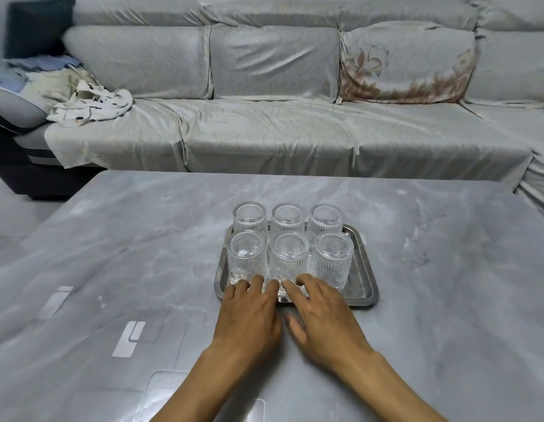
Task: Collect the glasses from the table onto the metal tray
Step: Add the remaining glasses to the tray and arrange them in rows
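Both hands' fingers are lying loosely spread, the left hand (249,318) and right hand (322,318) touching the middle front glass (287,260) at the metal tray's (366,269) six o'clock edge, gripping nothing.

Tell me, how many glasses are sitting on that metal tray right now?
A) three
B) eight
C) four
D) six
D: the metal tray holds six glasses, in two rows of three, and none stands on the bare table around it.

Six ribbed glasses (287,248) stand on the metal tray (366,269), both hands (249,315) seemingly touching the near middle one
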A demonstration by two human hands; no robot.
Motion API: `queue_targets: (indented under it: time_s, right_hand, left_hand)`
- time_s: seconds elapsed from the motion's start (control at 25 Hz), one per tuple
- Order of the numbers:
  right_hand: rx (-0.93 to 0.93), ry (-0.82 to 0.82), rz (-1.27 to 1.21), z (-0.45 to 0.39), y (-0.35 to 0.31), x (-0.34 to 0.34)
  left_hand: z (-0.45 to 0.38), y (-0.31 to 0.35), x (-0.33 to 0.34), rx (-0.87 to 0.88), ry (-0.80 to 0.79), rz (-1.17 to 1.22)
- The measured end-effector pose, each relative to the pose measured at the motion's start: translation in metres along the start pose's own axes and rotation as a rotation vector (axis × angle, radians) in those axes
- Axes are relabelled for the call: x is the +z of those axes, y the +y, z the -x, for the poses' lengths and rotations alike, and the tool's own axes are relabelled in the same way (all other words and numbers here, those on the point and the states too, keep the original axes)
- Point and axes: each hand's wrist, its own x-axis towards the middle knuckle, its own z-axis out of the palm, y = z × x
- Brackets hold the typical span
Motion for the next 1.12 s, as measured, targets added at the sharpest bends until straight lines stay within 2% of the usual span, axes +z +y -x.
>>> queue_targets:
  time_s: [0.16, 0.28, 0.4, 0.52, 0.6, 0.68, 0.72, 0.76, 0.84, 0.92, 1.0, 1.12]
  right_hand:
    - [0.007, -0.022, 0.011, 0.005, 0.0, -0.003]
    - [0.109, 0.014, 0.066, 0.004, 0.006, -0.009]
    - [0.184, -0.038, 0.093, 0.002, 0.012, -0.012]
    - [0.147, -0.011, 0.03, -0.001, 0.007, -0.017]
    - [0.184, 0.182, -0.105, -0.004, 0.012, -0.026]
    - [0.38, 0.409, -0.291, -0.014, 0.035, -0.04]
    - [0.49, 0.493, -0.429, -0.023, 0.053, -0.049]
    - [0.585, 0.522, -0.593, -0.034, 0.072, -0.056]
    - [0.722, 0.37, -0.87, -0.06, 0.106, -0.062]
    - [0.844, 0.156, -1.101, -0.082, 0.128, -0.055]
    - [0.885, 0.05, -1.244, -0.095, 0.138, -0.044]
    - [0.845, 0.011, -1.285, -0.104, 0.143, -0.033]
  left_hand:
    - [0.001, -0.001, 0.003, 0.04, 0.012, 0.043]
    - [0.0, 0.0, 0.006, 0.112, -0.018, 0.082]
    - [-0.003, 0.002, 0.008, 0.13, -0.064, 0.063]
    - [-0.002, 0.007, 0.004, 0.149, -0.066, 0.073]
    - [-0.001, 0.002, -0.012, 0.118, 0.063, 0.325]
    - [-0.009, -0.021, -0.035, -0.07, 0.311, 0.712]
    - [-0.021, -0.04, -0.047, -0.177, 0.425, 0.9]
    - [-0.036, -0.058, -0.057, -0.274, 0.473, 1.087]
    - [-0.072, -0.087, -0.068, -0.449, 0.342, 1.357]
    - [-0.104, -0.101, -0.057, -0.556, 0.092, 1.406]
    - [-0.125, -0.103, -0.041, -0.532, -0.049, 1.414]
    - [-0.138, -0.102, -0.032, -0.468, -0.084, 1.428]
